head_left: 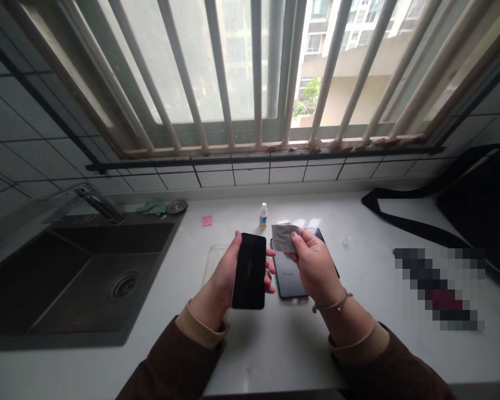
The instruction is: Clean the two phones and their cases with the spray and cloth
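Phone: black smartphone [250, 271], long axis near upright, top end pointing away from the person, dark screen facing them
Left hand [221, 276]: grip wrapped around phone edges, holding it above desk [250, 353]
Right hand [315, 268]: narrow pinch on grey wipe [283, 236]
Below: second black phone [290, 278], flat on desk

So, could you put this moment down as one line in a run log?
left hand: holds black smartphone | right hand: pinches grey square wipe | nearby: second black smartphone lying on white counter
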A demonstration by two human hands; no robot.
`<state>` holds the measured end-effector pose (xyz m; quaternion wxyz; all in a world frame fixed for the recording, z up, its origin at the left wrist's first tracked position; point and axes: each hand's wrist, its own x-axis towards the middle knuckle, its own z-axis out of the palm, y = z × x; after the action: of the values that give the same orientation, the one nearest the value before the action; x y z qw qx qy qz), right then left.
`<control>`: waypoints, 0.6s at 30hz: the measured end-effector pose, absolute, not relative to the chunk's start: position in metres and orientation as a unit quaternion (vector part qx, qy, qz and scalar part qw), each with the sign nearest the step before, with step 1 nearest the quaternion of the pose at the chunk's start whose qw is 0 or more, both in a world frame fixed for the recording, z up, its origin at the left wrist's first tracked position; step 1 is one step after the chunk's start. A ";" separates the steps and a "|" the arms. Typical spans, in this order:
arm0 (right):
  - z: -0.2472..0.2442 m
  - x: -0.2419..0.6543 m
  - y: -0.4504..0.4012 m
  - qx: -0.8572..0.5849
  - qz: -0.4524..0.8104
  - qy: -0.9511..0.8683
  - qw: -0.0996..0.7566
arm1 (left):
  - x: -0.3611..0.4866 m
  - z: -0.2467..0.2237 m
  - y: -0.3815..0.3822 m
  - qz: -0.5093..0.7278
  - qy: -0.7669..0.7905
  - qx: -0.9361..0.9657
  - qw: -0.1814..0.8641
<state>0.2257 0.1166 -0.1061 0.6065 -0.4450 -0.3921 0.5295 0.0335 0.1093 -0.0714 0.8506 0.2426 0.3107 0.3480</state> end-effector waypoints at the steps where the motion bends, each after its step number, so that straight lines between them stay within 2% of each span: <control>1: -0.106 0.225 0.115 -0.450 0.505 -0.451 0.582 | 0.035 -0.074 0.108 0.325 0.314 0.260 0.853; 6: -0.099 0.221 0.103 -0.467 0.347 -0.648 0.492 | 0.041 -0.091 0.106 0.286 0.384 0.302 0.824; 12: -0.105 0.219 0.100 -0.441 0.346 -0.670 0.487 | 0.046 -0.092 0.100 0.240 0.418 0.333 0.810; 18: -0.107 0.216 0.100 -0.418 0.270 -0.737 0.458 | 0.047 -0.095 0.104 0.203 0.452 0.286 0.820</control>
<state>0.2159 0.1000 -0.1068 0.4581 -0.4180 -0.7367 0.2696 0.0472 0.1040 -0.0955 0.8203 0.2859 0.4519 0.2028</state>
